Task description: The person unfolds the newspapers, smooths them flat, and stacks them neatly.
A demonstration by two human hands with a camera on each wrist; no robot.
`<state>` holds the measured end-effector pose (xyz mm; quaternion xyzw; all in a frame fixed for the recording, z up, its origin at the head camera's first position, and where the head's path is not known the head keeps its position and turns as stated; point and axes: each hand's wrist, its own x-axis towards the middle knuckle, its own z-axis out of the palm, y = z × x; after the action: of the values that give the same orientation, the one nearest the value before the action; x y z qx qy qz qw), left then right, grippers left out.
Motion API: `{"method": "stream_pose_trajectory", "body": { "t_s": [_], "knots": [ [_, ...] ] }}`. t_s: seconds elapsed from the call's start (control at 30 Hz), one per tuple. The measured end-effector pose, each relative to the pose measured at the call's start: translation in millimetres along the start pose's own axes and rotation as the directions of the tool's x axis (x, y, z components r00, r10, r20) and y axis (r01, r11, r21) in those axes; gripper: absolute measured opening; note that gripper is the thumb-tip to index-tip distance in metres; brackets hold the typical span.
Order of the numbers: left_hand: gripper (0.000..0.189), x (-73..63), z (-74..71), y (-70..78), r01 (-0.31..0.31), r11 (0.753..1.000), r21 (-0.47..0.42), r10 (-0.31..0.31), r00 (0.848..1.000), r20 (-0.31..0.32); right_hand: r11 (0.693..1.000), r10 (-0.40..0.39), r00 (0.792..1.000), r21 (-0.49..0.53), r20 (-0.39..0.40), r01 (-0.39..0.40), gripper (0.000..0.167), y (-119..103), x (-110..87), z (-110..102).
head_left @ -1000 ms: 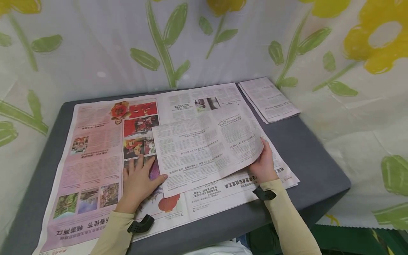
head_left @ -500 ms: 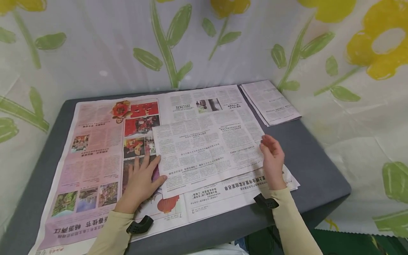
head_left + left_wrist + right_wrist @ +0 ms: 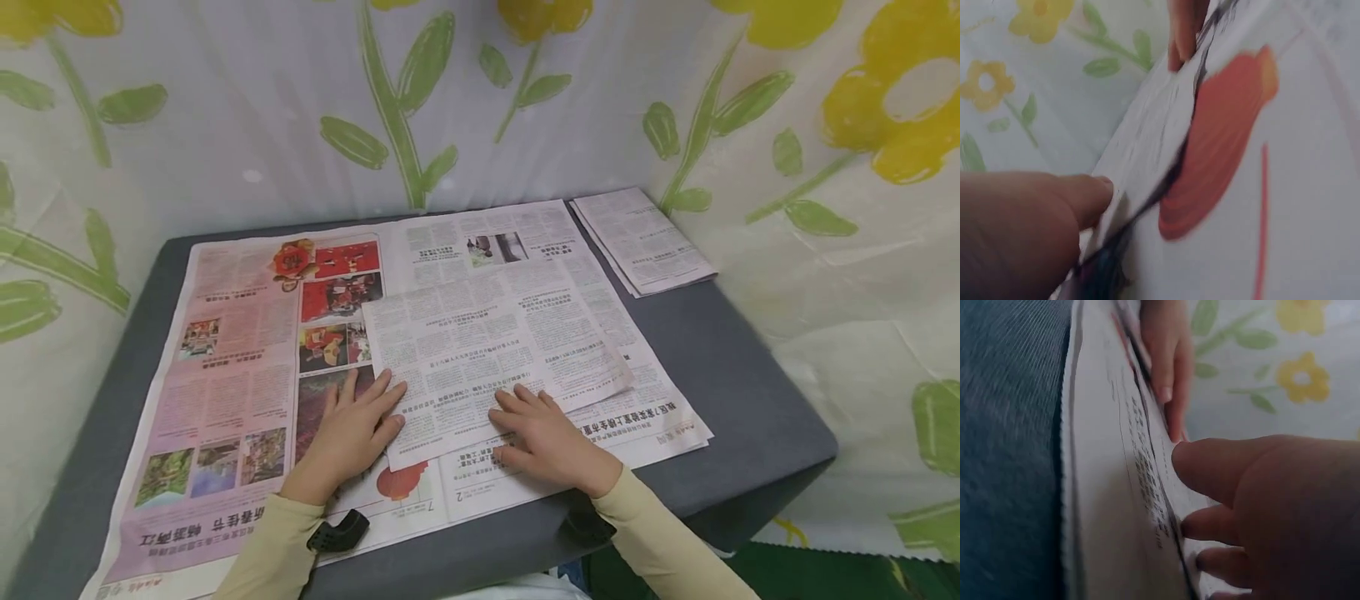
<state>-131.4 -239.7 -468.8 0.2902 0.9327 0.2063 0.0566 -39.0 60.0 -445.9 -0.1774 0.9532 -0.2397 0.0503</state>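
A smaller folded newspaper (image 3: pixel 480 333) lies on top of a large spread newspaper (image 3: pixel 240 400) in the head view. My left hand (image 3: pixel 345 437) rests at the folded paper's left edge, fingers spread, partly over the colour photos beneath. Lying on the folded paper's near edge is my right hand (image 3: pixel 547 442), its fingers extended and pointing left. The left wrist view shows the left thumb (image 3: pixel 1088 197) on the folded paper beside a printed red lantern (image 3: pixel 1216 144). In the right wrist view, the right hand (image 3: pixel 1285 512) touches the paper with its fingertips.
A stack of folded newspapers (image 3: pixel 645 237) lies at the table's back right corner. The dark grey table (image 3: pixel 765 408) ends close to the person's body. A flowered curtain (image 3: pixel 262 117) hangs behind and to the right.
My right hand has let go of the folded newspaper's right corner and moved left onto its near edge. That corner, earlier lifted, now lies flatter. The left hand has barely shifted.
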Motion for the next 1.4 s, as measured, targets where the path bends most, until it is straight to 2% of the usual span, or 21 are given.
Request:
{"method": "stream_pose_trajectory", "body": {
  "t_s": [0.13, 0.3, 0.53, 0.63, 0.77, 0.9, 1.2, 1.3, 1.4],
  "knots": [
    [0.054, -9.9, -5.3, 7.6, 0.026, 0.997, 0.071, -0.026, 1.000, -0.006, 0.996, -0.010, 1.000, -0.090, 0.023, 0.012, 0.051, 0.4, 5.1, -0.8],
    [0.057, -22.5, -6.3, 18.7, 0.037, 0.993, 0.112, -0.036, 0.999, -0.003, 0.987, 0.062, 0.997, -0.154, 0.055, -0.052, 0.055, 4.1, 15.4, -8.2],
    [0.057, -29.9, 5.6, 43.1, -0.030, 0.991, 0.132, 0.031, 1.000, -0.005, 0.967, 0.171, 0.984, -0.202, 0.057, -0.156, 0.062, 24.1, 43.3, -20.6],
    [0.056, -30.3, 12.2, 55.4, -0.059, 0.992, 0.115, 0.058, 0.998, 0.011, 0.963, 0.213, 0.976, -0.178, 0.046, -0.202, 0.064, 37.4, 58.3, -22.0],
    [0.056, -27.2, 19.9, 69.6, -0.090, 0.993, 0.082, 0.089, 0.996, 0.017, 0.958, 0.262, 0.965, -0.118, -0.011, -0.262, 0.066, 54.7, 74.8, -20.6],
    [0.055, -23.6, 24.8, 79.7, -0.119, 0.991, 0.058, 0.117, 0.993, 0.024, 0.950, 0.294, 0.954, -0.088, -0.067, -0.299, 0.071, 67.6, 83.3, -17.2],
    [0.051, -11.3, 30.7, 92.0, -0.196, 0.981, 0.004, 0.195, 0.979, 0.066, 0.942, 0.317, 0.935, -0.059, -0.158, -0.329, 0.074, 76.4, 93.1, -11.8],
    [0.054, -2.8, 34.5, 95.0, -0.197, 0.980, 0.020, 0.194, 0.976, 0.097, 0.943, 0.320, 0.933, -0.043, -0.163, -0.331, 0.074, 76.8, 94.1, -9.8],
    [0.058, 9.1, 38.6, 97.4, -0.157, 0.987, 0.038, 0.153, 0.983, 0.100, 0.950, 0.306, 0.937, -0.016, -0.171, -0.313, 0.071, 77.1, 95.0, -6.5]
  ]
}}
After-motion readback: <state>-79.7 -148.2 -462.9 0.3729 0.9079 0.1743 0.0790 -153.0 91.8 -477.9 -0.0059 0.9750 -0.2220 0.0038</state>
